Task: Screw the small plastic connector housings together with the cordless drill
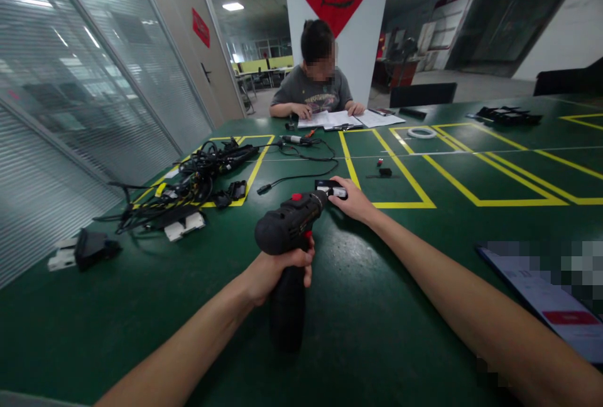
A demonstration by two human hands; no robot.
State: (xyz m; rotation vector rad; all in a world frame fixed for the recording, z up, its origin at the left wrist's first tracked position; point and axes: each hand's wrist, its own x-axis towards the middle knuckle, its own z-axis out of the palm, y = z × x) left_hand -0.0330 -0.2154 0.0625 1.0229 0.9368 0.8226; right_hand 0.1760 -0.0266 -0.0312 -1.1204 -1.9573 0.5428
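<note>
My left hand (282, 272) is wrapped around the grip of a black cordless drill (287, 229), which has a red button on top and points forward and to the right. My right hand (351, 201) is at the drill's front end, with its fingers on a small black and white part (332, 191). This part sits at the drill's nose, and the hand hides how the two join. Both hands are over the green table (377, 313).
A tangle of black cables (202, 171) and white-and-black connectors (183, 225) lies at the left. A seated person (315, 77) writes on papers (330, 120) across the table. A white tape ring (421, 133) lies among yellow-outlined zones at the right, and a blurred document (541, 294) lies at the lower right.
</note>
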